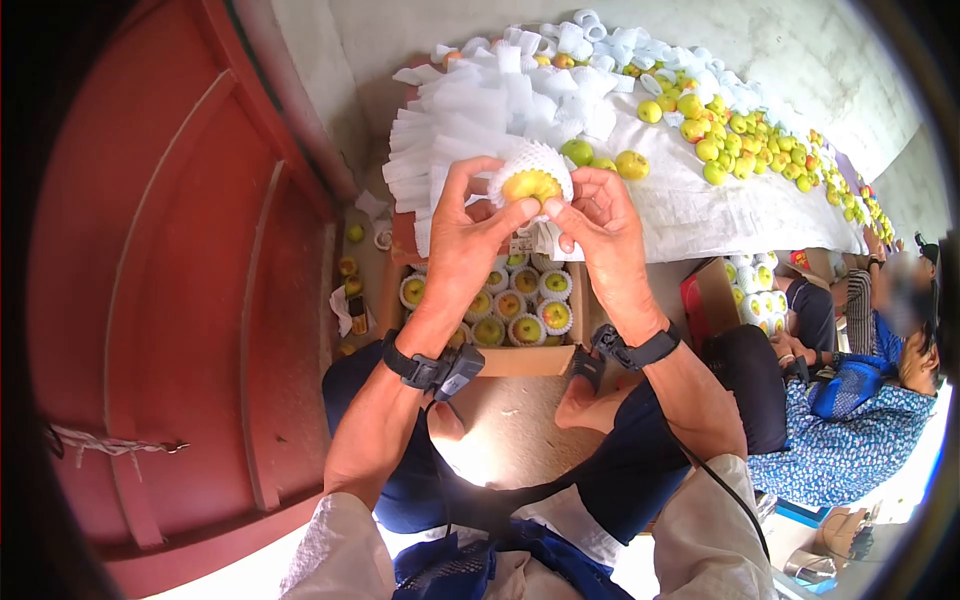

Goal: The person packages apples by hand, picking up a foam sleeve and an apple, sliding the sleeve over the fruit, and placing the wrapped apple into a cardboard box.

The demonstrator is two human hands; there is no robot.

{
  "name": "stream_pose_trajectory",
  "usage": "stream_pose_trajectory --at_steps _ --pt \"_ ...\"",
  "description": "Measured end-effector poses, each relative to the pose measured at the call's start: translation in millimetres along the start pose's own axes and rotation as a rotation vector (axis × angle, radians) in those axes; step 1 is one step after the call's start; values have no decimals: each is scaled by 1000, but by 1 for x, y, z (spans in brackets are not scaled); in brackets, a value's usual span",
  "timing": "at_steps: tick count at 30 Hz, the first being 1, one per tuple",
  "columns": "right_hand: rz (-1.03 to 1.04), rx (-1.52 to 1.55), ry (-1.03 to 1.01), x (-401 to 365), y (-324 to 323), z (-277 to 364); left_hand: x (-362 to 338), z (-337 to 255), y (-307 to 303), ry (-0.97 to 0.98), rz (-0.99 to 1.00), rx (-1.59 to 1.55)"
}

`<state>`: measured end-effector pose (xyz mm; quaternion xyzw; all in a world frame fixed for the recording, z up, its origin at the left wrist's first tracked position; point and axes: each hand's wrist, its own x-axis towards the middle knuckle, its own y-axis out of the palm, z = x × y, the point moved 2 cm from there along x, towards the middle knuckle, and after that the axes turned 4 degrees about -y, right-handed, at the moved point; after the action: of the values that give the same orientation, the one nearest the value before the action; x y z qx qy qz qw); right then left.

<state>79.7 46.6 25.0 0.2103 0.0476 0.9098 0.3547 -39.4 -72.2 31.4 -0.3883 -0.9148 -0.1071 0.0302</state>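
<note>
A yellow-green apple [533,187] sits partly inside a white foam net sleeve [535,158], held up in front of me. My left hand [470,212] grips it from the left, and my right hand [603,215] grips it from the right. Both thumbs press on the bare lower face of the apple, while the fingers curl round the sleeve. Below them stands an open cardboard box [525,362] with rows of apples in foam nets. Behind my hands, a pile of flat foam sleeves [470,110] lies on the covered table.
Many loose apples [740,150] spread over the white cloth [680,215] at the right. Another box [708,300] of netted apples stands beside a seated person [840,430]. A red door [190,300] fills the left side; a few apples [350,267] lie on the floor nearby.
</note>
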Motion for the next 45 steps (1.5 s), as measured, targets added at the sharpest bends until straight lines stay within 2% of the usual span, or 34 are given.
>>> stream_pose_trajectory --at_steps 5,8,10,15,17,30,32,37,39,42,44,45 --pt "4 9 -26 -2 3 10 -5 -14 1 48 58 11" --pt "-5 135 46 -3 4 18 -6 -16 -1 79 103 -59" --pt "38 -3 22 -2 0 13 -6 -19 -1 69 106 -31" --pt "23 -17 18 -3 1 17 -3 -17 0 33 101 9" --pt "12 -17 23 -4 1 19 -4 -14 0 100 122 -24" --pt "33 -8 10 -10 9 18 -8 -11 -7 121 107 -6" --pt "37 0 9 -11 10 17 -7 -9 -6 197 73 21" --pt "31 -114 -107 -12 18 11 -10 -11 -5 137 39 85" --pt "34 -91 -72 -12 16 10 -11 -11 -7 142 38 111" --pt "41 -54 -13 -11 12 10 -13 -8 -10 173 62 168" --pt "46 -43 12 -13 11 10 -14 -10 -10 320 28 110" --pt "43 -10 25 -14 11 11 -15 -13 -12 322 28 109"
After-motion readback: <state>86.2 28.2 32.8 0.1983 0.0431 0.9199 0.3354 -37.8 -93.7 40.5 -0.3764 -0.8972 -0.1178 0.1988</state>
